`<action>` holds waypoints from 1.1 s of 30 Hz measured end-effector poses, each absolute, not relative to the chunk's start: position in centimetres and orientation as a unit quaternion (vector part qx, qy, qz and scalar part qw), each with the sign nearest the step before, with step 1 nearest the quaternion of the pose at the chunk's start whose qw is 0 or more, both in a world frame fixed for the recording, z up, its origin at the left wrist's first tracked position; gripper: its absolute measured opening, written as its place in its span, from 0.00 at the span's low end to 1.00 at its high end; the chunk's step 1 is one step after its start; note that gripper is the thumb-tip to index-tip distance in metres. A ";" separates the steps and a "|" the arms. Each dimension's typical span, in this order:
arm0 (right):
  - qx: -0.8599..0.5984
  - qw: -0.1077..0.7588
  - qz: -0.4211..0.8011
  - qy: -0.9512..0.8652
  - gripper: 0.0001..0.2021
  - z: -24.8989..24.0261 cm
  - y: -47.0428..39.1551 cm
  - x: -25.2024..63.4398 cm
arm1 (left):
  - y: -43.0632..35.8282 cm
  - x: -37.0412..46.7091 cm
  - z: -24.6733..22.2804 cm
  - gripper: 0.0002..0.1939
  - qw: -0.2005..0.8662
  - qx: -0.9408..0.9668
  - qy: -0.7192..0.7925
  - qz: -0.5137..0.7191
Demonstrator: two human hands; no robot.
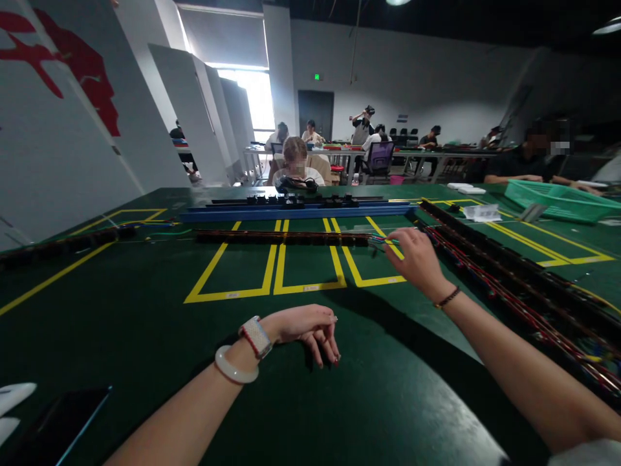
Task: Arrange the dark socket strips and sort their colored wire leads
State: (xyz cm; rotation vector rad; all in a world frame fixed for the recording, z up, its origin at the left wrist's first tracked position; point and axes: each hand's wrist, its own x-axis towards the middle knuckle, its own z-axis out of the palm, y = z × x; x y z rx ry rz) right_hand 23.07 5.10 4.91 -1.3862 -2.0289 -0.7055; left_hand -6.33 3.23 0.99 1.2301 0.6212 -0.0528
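Note:
My right hand (416,257) reaches forward across the green table (310,401). Its fingers pinch the coloured wire ends (384,240) at the right end of a long dark wire harness strip (281,237). That strip lies across several yellow-taped boxes (286,265). My left hand (308,330) rests knuckles-down on the table nearer to me, fingers curled loosely, holding nothing. A watch and a pale bangle sit on that wrist.
A blue rail with black parts (295,208) lies beyond the strip. More harness strips with red wires (514,285) run along the right side. A green basket (557,200) stands far right. A dark phone (58,424) lies near left. A person sits opposite; others work at far tables.

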 end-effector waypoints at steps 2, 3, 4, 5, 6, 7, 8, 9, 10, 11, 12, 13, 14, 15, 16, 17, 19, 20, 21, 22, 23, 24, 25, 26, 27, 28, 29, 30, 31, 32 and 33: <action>-0.639 0.210 -0.290 -0.681 0.14 5.4 4.4 27.5 | 3.1 -6.3 1.2 0.19 0.768 0.572 0.287 -0.022; -0.698 0.161 -0.289 -0.635 0.16 5.2 4.2 29.6 | 3.0 -6.3 1.3 0.19 0.768 0.572 0.287 -0.021; -0.753 0.108 -0.273 -0.588 0.19 4.9 3.9 31.7 | 2.9 -6.3 1.4 0.19 0.767 0.573 0.287 -0.019; -0.798 0.061 -0.250 -0.545 0.21 4.4 3.6 33.5 | 2.8 -6.2 1.5 0.19 0.767 0.573 0.288 -0.016; -0.832 0.028 -0.225 -0.506 0.25 3.7 3.2 35.2 | 2.8 -6.2 1.5 0.19 0.766 0.574 0.289 -0.012; -0.856 0.011 -0.202 -0.477 0.26 3.0 2.9 36.6 | 2.7 -6.2 1.5 0.19 0.766 0.574 0.289 -0.010; -0.870 0.003 -0.184 -0.458 0.28 2.3 2.7 37.8 | 2.7 -6.2 1.5 0.20 0.766 0.574 0.289 -0.010; -0.880 -0.001 -0.167 -0.445 0.29 1.6 2.4 38.7 | 2.8 -6.3 1.4 0.20 0.767 0.574 0.288 -0.011; -0.886 -0.003 -0.152 -0.438 0.29 1.0 2.3 39.4 | 2.8 -6.3 1.4 0.20 0.767 0.574 0.286 -0.012; -0.890 -0.003 -0.140 -0.435 0.29 0.5 2.2 39.9 | 2.8 -6.3 1.3 0.20 0.768 0.574 0.284 -0.012; -0.892 -0.002 -0.133 -0.432 0.28 0.1 2.2 40.2 | 2.9 -6.4 1.3 0.20 0.768 0.575 0.281 -0.012; -0.893 0.001 -0.130 -0.430 0.27 -0.3 2.2 40.5 | 2.9 -6.4 1.3 0.20 0.768 0.576 0.279 -0.012; -0.894 0.003 -0.131 -0.428 0.27 -0.5 2.3 40.6 | 2.9 -6.4 1.3 0.20 0.768 0.576 0.278 -0.013; -0.895 0.004 -0.134 -0.426 0.26 -0.8 2.4 40.6 | 2.9 -6.4 1.3 0.20 0.769 0.576 0.278 -0.014; -0.895 0.005 -0.139 -0.424 0.26 -0.9 2.5 40.6 | 2.9 -6.3 1.3 0.20 0.769 0.574 0.280 -0.014; -0.895 0.004 -0.142 -0.423 0.25 -1.1 2.6 40.5 | 2.9 -6.3 1.3 0.20 0.770 0.572 0.282 -0.014; -0.895 -0.001 -0.143 -0.424 0.24 -1.3 2.7 40.5 | 2.8 -6.2 1.2 0.20 0.771 0.570 0.283 -0.012; -0.894 -0.003 -0.143 -0.424 0.23 -1.4 2.8 40.5 | 2.8 -6.2 1.1 0.20 0.772 0.570 0.282 -0.011; -0.895 -0.004 -0.145 -0.422 0.23 -1.5 2.7 40.5 | 2.9 -6.2 1.1 0.20 0.772 0.571 0.281 -0.011; -0.895 -0.005 -0.147 -0.421 0.23 -1.6 2.7 40.5 | 2.9 -6.2 1.0 0.20 0.772 0.571 0.279 -0.012; -0.895 -0.004 -0.148 -0.420 0.24 -1.5 2.6 40.4 | 2.9 -6.2 0.9 0.20 0.771 0.572 0.278 -0.014; -0.896 0.000 -0.146 -0.419 0.25 -1.4 2.5 40.4 | 3.0 -6.2 0.8 0.21 0.771 0.574 0.277 -0.014; -0.897 0.008 -0.139 -0.419 0.26 -1.2 2.3 40.2 | 3.0 -6.3 0.7 0.21 0.770 0.575 0.276 -0.013; -0.899 0.019 -0.127 -0.419 0.27 -0.9 2.2 40.1 | 3.0 -6.3 0.6 0.20 0.768 0.578 0.275 -0.013; -0.900 0.031 -0.113 -0.420 0.27 -0.4 2.1 39.8 | 3.1 -6.4 0.6 0.20 0.767 0.580 0.274 -0.011; -0.901 0.042 -0.097 -0.420 0.28 0.3 1.9 39.5 | 3.1 -6.4 0.6 0.20 0.765 0.582 0.274 -0.009; -0.903 0.050 -0.083 -0.420 0.28 1.0 1.8 39.2 | 3.1 -6.4 0.6 0.20 0.765 0.583 0.275 -0.009; -0.903 0.054 -0.072 -0.421 0.29 1.8 1.7 38.8 | 3.1 -6.4 0.6 0.20 0.765 0.582 0.275 -0.010; -0.902 0.056 -0.065 -0.424 0.29 2.7 1.5 38.4 | 3.1 -6.4 0.7 0.20 0.766 0.580 0.276 -0.012; -0.898 0.057 -0.062 -0.432 0.29 3.5 1.4 37.9 | 3.0 -6.4 0.8 0.20 0.767 0.578 0.277 -0.014; -0.891 0.061 -0.065 -0.444 0.29 4.3 1.2 37.4 | 3.0 -6.4 0.9 0.20 0.769 0.576 0.278 -0.015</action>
